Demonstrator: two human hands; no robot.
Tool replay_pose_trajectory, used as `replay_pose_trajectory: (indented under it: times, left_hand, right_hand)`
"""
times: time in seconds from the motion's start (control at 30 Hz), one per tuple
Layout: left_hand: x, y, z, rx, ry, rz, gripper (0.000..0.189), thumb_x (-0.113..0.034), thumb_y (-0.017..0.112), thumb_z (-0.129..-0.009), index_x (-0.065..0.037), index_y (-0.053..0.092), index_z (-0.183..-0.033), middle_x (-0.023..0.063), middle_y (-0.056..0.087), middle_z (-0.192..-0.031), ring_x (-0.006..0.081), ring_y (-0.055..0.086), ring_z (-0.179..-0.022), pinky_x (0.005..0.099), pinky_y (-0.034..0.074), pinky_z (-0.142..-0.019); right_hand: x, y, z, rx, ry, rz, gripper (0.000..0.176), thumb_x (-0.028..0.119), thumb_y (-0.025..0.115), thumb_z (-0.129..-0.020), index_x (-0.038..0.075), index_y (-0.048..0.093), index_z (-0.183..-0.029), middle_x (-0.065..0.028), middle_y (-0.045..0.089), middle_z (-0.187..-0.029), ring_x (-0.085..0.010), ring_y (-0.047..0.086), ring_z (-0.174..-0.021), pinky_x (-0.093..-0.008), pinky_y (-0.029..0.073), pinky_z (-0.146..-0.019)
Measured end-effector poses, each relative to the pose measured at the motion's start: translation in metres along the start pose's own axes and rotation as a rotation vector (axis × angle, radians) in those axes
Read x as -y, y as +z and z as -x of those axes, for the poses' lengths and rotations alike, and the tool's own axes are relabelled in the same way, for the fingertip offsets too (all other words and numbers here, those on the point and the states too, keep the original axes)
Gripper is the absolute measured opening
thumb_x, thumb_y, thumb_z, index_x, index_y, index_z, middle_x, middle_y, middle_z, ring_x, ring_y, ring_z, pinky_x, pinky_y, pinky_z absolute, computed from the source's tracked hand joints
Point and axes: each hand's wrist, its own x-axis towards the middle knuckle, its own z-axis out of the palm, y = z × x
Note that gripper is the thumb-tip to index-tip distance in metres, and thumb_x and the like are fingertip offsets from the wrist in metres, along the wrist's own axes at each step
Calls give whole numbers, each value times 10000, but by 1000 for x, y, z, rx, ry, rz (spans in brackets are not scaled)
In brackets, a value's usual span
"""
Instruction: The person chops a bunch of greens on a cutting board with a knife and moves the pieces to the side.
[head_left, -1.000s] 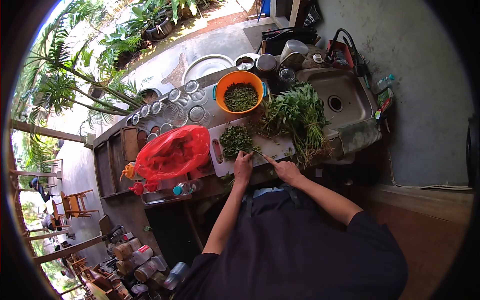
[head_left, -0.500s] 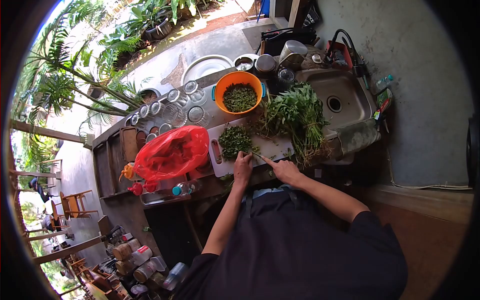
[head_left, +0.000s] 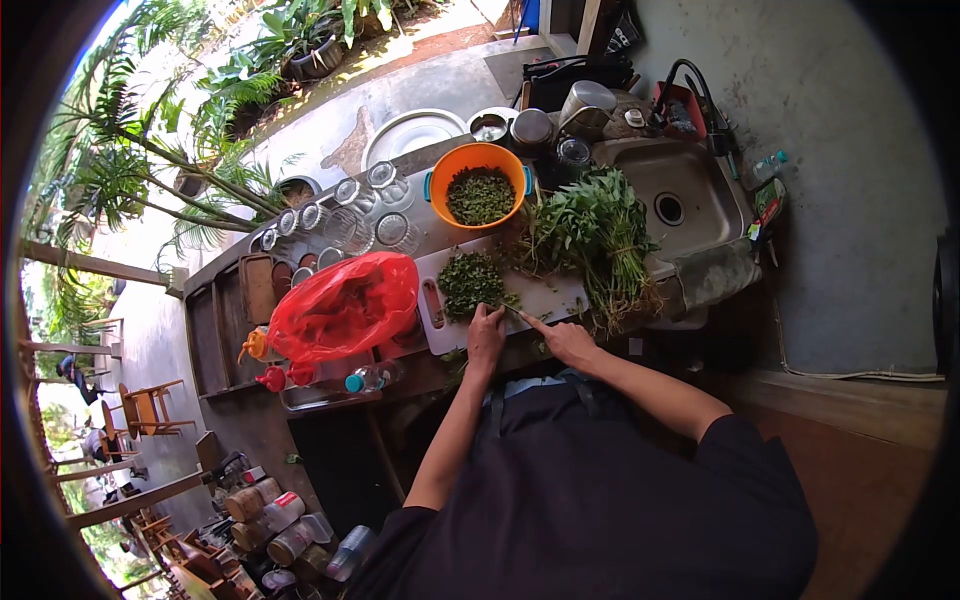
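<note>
At the near edge of the white cutting board (head_left: 555, 292), my right hand (head_left: 568, 341) grips a knife (head_left: 518, 311), its thin blade angled toward my other hand. My left hand (head_left: 487, 333) is closed close to the blade tip, pinching what look like green stems, mostly hidden by the fingers. Just beyond it lies a pile of chopped greens (head_left: 470, 284). A large bundle of leafy greens with roots (head_left: 602, 235) rests across the board's right end. Behind the board, an orange colander (head_left: 440, 199) with blue handles holds more chopped greens.
Left of the board lies a red plastic bag (head_left: 345, 305), with a plastic bottle (head_left: 372, 378) in front. Upside-down glasses (head_left: 397, 232) stand along the counter's left side. A metal sink (head_left: 715, 215) is at the right, metal canisters (head_left: 531, 127) at the back.
Almost nothing differs. Both hands stay at the board's near edge, with only a very slight shift of the right hand and knife.
</note>
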Motion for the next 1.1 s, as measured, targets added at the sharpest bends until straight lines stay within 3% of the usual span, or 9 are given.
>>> replay_pose_trajectory:
  times: [0.27,0.5,0.67,1.1]
  left_hand:
    - [2,2,0,-27,-7,1,228,-8,649,-828,-28,732,-1039,162,592,-929,342,645,-842,436,516,-746]
    - [0,-1,-1,-6,-6,-39,237,-11,653,-824,-34,732,-1046,168,595,-928,352,645,-837,443,522,-740]
    - [-5,-3,-1,-15,9,-67,223,-42,648,-837,-43,721,-1048,155,604,-934,355,649,-837,442,526,-737]
    - [-9,-2,-3,-14,9,-114,179,-76,641,-864,-64,727,-1021,128,607,-924,336,654,-829,438,524,-711]
  right_hand:
    - [-8,22,-3,-140,-61,16,854,54,456,-878,430,98,-1556,-201,653,-723,-414,666,-678,-542,552,-699]
    - [-16,11,8,-36,-13,81,847,65,443,-889,437,73,-1554,-215,658,-741,-419,665,-675,-539,553,-691]
    - [-14,10,2,-110,1,-21,811,88,463,-888,427,142,-1551,-225,657,-761,-418,666,-709,-536,548,-700]
    - [8,-30,12,-59,-6,-12,704,106,489,-895,346,299,-1529,-226,662,-780,-419,656,-734,-539,531,-708]
